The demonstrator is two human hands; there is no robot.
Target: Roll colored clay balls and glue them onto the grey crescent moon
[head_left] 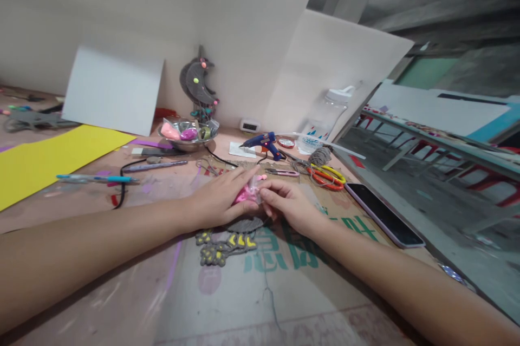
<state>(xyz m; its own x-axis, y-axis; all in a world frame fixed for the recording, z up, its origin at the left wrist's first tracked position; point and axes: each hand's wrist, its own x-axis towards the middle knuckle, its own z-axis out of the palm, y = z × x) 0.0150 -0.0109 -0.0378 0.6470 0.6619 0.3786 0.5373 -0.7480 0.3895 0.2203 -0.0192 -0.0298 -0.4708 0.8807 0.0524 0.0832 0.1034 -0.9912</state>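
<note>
Right fingers (273, 198) are pinching an edge of the pink packet (245, 195) while my left hand (223, 194) is gripping it, at one o'clock from the grey-and-yellow piece (232, 241) (rather paw-like). I'm seemingly working the packet's plastic; the next move is probably calling for steady left support.

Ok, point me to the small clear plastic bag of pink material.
In the head view, the bag is slightly left of and below centre, between the bare left hand and right hand, just beyond the grey-and-yellow paw ornament.
</note>
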